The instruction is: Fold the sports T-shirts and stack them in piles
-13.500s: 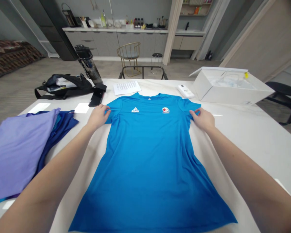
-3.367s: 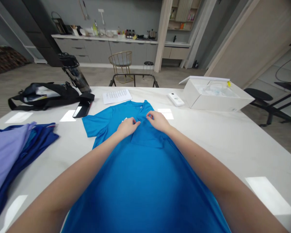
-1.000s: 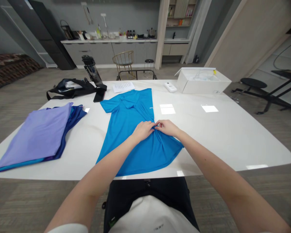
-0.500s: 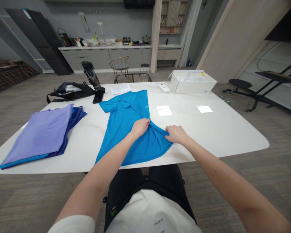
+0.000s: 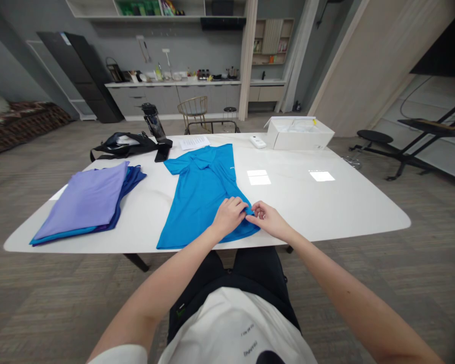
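Observation:
A blue short-sleeved T-shirt (image 5: 199, 197) lies folded lengthwise on the white table (image 5: 349, 207), with its collar away from me and its hem near the front edge. On its right edge, near the hem, my left hand (image 5: 229, 216) is closed on the fabric; its fingertips are partly hidden. Close beside it, my right hand (image 5: 268, 220) has curled fingers with a gap between thumb and forefinger, right at the shirt's edge.
Left on the table is a stack of folded clothes (image 5: 85, 202), lilac on top. Behind it are a black bag (image 5: 123, 145), a dark bottle (image 5: 154, 124) and a phone (image 5: 162, 153). A paper sheet (image 5: 194, 143), a white device (image 5: 258, 142) and a white box (image 5: 299, 135) line the back.
My right hand has moved left, close to my left hand, and its grip on the shirt has loosened. My left hand has slid toward the hem. The pulled-out right side now lies further in.

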`<state>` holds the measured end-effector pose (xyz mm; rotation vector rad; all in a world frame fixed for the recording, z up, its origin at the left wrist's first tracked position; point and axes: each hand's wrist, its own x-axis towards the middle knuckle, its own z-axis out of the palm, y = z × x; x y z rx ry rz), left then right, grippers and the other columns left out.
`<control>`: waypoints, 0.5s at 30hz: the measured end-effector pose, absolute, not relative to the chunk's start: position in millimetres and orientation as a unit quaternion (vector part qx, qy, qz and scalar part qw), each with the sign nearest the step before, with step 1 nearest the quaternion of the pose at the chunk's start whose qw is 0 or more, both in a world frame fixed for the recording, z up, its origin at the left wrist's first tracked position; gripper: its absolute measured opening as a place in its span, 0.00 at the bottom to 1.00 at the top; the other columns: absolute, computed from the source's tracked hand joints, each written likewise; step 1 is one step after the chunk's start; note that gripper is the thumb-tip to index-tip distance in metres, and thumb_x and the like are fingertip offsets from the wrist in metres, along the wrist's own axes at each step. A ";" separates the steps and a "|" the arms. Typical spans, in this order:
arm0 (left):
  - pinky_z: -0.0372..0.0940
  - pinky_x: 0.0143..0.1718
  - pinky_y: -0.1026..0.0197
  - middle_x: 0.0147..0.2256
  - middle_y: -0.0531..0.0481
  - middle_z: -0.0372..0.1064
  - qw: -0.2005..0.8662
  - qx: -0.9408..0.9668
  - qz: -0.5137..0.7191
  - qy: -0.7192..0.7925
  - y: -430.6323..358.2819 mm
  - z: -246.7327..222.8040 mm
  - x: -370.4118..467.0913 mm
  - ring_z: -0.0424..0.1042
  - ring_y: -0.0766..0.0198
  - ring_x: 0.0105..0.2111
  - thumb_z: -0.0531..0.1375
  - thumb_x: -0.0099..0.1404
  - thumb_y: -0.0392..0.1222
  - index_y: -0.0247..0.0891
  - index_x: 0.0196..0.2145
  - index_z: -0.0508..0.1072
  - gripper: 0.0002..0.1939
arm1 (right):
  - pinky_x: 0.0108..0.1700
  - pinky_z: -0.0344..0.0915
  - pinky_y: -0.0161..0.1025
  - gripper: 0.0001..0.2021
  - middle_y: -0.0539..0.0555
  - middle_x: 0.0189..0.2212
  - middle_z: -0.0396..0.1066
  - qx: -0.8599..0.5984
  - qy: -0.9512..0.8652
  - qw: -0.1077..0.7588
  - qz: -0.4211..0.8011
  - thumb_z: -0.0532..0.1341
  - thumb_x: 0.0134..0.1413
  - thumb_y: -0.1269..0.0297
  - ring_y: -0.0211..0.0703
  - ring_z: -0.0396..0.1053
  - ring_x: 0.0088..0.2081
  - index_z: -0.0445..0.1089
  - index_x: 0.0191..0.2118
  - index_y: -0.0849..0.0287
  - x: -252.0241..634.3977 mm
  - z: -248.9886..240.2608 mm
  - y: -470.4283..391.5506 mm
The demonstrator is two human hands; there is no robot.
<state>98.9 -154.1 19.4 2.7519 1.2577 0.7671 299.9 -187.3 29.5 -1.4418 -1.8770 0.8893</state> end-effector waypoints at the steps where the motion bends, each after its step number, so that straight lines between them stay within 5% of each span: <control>1: 0.63 0.47 0.53 0.43 0.48 0.73 0.013 0.875 0.260 0.408 -156.2 17.9 96.8 0.70 0.57 0.45 0.58 0.71 0.37 0.42 0.47 0.75 0.09 | 0.34 0.62 0.37 0.23 0.48 0.33 0.70 -0.549 -0.723 0.291 0.301 0.68 0.52 0.44 0.41 0.66 0.31 0.66 0.45 0.55 298.1 27.2 -191.2; 3: 0.63 0.48 0.54 0.43 0.48 0.72 0.019 0.861 0.292 0.417 -160.3 16.1 91.5 0.70 0.57 0.45 0.57 0.71 0.36 0.41 0.48 0.74 0.10 | 0.37 0.63 0.39 0.25 0.52 0.40 0.71 -0.577 -0.745 0.261 0.208 0.71 0.50 0.47 0.44 0.69 0.36 0.66 0.47 0.54 293.6 20.3 -198.5; 8: 0.64 0.50 0.52 0.46 0.44 0.73 -0.001 0.851 0.298 0.431 -170.5 17.8 73.3 0.70 0.55 0.47 0.57 0.71 0.39 0.42 0.49 0.75 0.12 | 0.40 0.62 0.40 0.06 0.54 0.41 0.74 -0.644 -0.732 0.207 0.078 0.60 0.62 0.63 0.47 0.72 0.40 0.67 0.44 0.55 278.0 3.8 -210.8; 15: 0.60 0.54 0.47 0.50 0.42 0.76 -0.046 0.883 0.227 0.407 -183.0 28.4 36.3 0.72 0.53 0.49 0.53 0.73 0.37 0.43 0.55 0.74 0.17 | 0.46 0.65 0.41 0.15 0.57 0.46 0.74 -0.615 -0.754 0.231 0.023 0.54 0.58 0.75 0.50 0.71 0.48 0.69 0.48 0.55 283.2 7.3 -217.3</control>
